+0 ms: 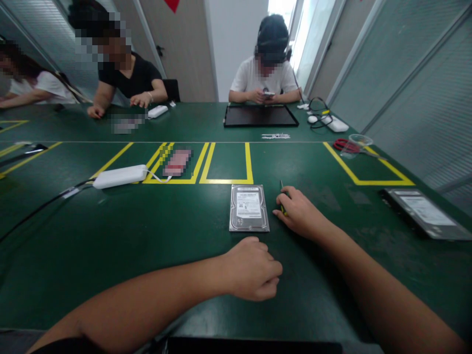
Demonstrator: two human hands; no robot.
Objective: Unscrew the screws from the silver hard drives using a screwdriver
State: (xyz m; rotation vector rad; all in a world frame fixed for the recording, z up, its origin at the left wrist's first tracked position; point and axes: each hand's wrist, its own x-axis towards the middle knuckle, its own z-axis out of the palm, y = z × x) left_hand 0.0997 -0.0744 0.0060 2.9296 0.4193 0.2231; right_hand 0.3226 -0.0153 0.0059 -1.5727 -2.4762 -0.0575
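The bare left hand (pixel 254 270) is balled into a loose fist, its back upward and its knuckles turned toward the right-hand side; its bare left forearm (pixel 147 300) slants across the body behind it. The bare right hand (pixel 299 212) lies farther forward, apart from the fist, its fingers curled inward above the thumb. The bare right forearm (pixel 368 265) trails back diagonally from its wrist.

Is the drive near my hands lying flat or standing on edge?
Flat: the drive rests on the table with its broad, labelled face up.
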